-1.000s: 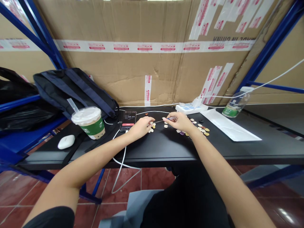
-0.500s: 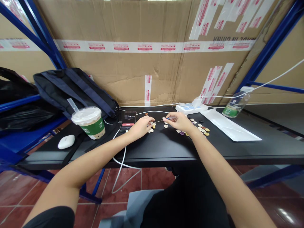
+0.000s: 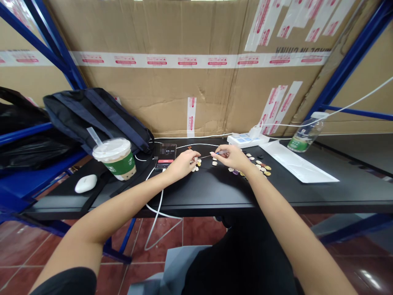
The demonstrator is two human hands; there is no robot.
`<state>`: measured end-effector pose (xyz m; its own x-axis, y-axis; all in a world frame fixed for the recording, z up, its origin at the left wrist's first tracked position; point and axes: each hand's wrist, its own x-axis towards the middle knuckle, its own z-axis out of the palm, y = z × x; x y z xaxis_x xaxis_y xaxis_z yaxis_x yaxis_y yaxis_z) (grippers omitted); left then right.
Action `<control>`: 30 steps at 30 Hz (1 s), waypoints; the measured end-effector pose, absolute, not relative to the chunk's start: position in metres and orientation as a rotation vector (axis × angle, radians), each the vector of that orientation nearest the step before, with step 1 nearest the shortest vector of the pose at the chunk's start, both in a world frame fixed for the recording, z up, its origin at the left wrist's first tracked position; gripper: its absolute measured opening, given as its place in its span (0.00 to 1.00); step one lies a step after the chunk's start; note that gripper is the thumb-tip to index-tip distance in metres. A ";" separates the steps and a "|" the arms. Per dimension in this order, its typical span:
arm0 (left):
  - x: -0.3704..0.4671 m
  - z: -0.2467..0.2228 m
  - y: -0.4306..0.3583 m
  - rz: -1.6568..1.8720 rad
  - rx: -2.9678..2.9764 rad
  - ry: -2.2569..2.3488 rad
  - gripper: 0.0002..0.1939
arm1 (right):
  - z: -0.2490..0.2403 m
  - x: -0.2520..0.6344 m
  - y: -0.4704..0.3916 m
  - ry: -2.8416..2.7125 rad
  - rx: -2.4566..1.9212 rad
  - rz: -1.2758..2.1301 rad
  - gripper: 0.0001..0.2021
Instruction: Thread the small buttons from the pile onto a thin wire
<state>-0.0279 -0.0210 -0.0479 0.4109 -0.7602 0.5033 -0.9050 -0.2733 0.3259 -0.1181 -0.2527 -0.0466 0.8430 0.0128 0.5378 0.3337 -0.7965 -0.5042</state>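
Note:
My right hand (image 3: pixel 231 157) is closed on a thin pointed tool (image 3: pixel 221 152) with a blue part, its metal tip reaching left toward my other hand. My left hand (image 3: pixel 184 164) has its fingers pinched at a small group of pale and yellow button-like pieces (image 3: pixel 197 167); what is between the fingertips is too small to name. Two pale pieces (image 3: pixel 214 162) lie between the hands. Beside and behind my right wrist are several more pieces (image 3: pixel 262 167), cream, yellow, purple and dark, loose on the black tabletop (image 3: pixel 202 190).
On the left are a lidded cup (image 3: pixel 118 162) with a straw, a white case (image 3: pixel 86 183), a phone (image 3: pixel 166 157) with a cable, and a backpack (image 3: pixel 98 114). A power strip (image 3: pixel 245 139), white packet (image 3: pixel 296 162) and bottle (image 3: pixel 307 133) stand right. Cardboard (image 3: pixel 153 90) rises behind.

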 end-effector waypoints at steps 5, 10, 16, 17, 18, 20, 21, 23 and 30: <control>-0.026 -0.049 -0.021 0.334 2.096 -1.397 0.12 | -0.046 -0.118 -0.252 -0.258 -2.400 -0.703 0.19; -0.025 -0.050 -0.021 0.341 2.095 -1.402 0.12 | -0.045 -0.118 -0.252 -0.238 -2.398 -0.692 0.19; -0.026 -0.050 -0.022 0.329 2.102 -1.394 0.12 | -0.045 -0.119 -0.252 -0.254 -2.409 -0.700 0.18; -0.026 -0.050 -0.022 0.331 2.103 -1.396 0.12 | -0.045 -0.119 -0.251 -0.254 -2.410 -0.704 0.19; -0.026 -0.050 -0.022 0.333 2.103 -1.398 0.13 | -0.045 -0.119 -0.251 -0.254 -2.411 -0.709 0.19; -0.026 -0.050 -0.022 0.337 2.101 -1.403 0.13 | -0.045 -0.119 -0.251 -0.252 -2.405 -0.707 0.19; -0.026 -0.050 -0.021 0.339 2.100 -1.404 0.13 | -0.045 -0.119 -0.252 -0.252 -2.399 -0.699 0.19; -0.026 -0.050 -0.021 0.341 2.098 -1.404 0.13 | -0.045 -0.119 -0.252 -0.259 -2.393 -0.685 0.19; -0.026 -0.049 -0.021 0.321 2.106 -1.398 0.13 | -0.045 -0.119 -0.251 -0.243 -2.391 -0.703 0.17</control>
<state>-0.0263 -0.0215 -0.0487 0.4203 -0.7590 0.4973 -0.8999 -0.2785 0.3356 -0.1191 -0.2511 -0.0449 0.8407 -0.0002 0.5414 0.3340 -0.7868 -0.5190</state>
